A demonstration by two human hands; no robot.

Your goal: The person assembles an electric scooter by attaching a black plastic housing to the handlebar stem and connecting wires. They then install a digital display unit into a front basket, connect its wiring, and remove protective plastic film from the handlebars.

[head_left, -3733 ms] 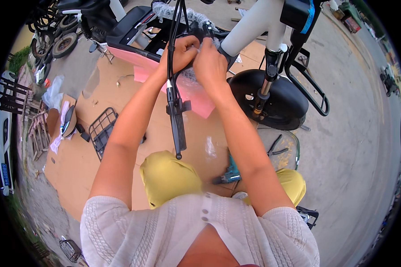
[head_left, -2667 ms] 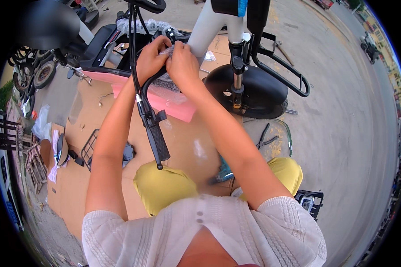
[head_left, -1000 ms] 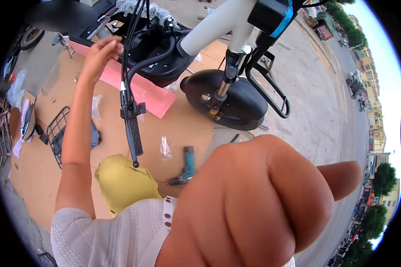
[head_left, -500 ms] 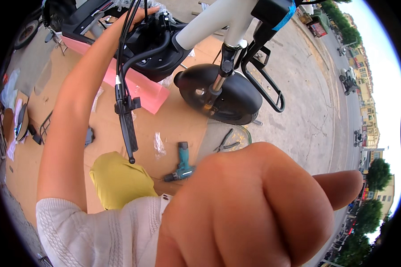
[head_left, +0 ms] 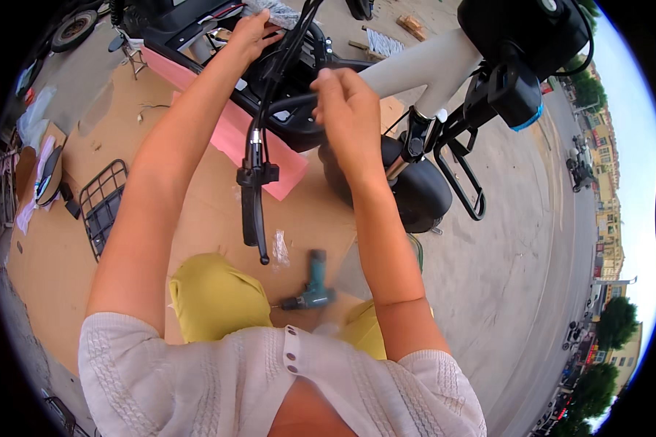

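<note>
The left hand [head_left: 251,33] grips the scooter's cables [head_left: 288,51]; the right hand [head_left: 346,109] pinches one. The brake lever [head_left: 254,207] hangs loose, seemingly unmounted. A drill [head_left: 310,291] lies unused.

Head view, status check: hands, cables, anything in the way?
Left hand on the scooter's black front panel. Right hand pinching black cables. Brake lever dangling loose between the forearms. Drill lying on cardboard below.

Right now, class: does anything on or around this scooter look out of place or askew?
Yes. A black brake lever dangles loose on its cables instead of sitting on a handlebar, below the left hand. A teal cordless drill lies on the cardboard.
</note>
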